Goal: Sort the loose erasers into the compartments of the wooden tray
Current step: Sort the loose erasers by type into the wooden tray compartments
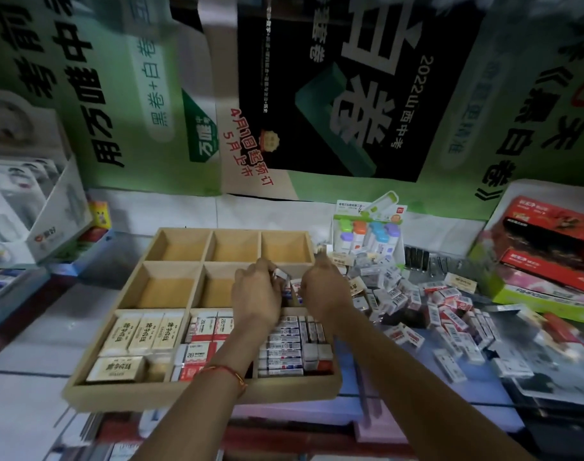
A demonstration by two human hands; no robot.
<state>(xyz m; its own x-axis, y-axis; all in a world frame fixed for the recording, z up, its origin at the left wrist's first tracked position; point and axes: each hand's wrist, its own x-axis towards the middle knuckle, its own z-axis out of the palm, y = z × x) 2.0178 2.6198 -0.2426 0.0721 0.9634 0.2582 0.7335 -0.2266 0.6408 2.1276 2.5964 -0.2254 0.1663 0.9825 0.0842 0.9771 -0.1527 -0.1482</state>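
Note:
A wooden tray (pixel 184 233) with nine compartments lies in the middle. Its near row holds cream erasers (pixel 141 329), red-and-white 2B erasers (pixel 205 327) and small blue-striped erasers (pixel 284 347). Both hands hover over the middle row's right compartment. My left hand (pixel 255 296) pinches a small white eraser (pixel 280 274) at its fingertips. My right hand (pixel 323 287) has its fingers curled down into that compartment, where a few erasers (pixel 292 289) lie; what it holds is hidden. A heap of loose erasers (pixel 433 311) spreads to the right of the tray.
The back row and the middle row's left cell of the tray hold nothing. A pack of coloured correction tapes (pixel 370 234) stands behind the heap. Red and green boxes (pixel 543 254) stack at the right. A white display box (pixel 34 207) stands at the left. Posters cover the back wall.

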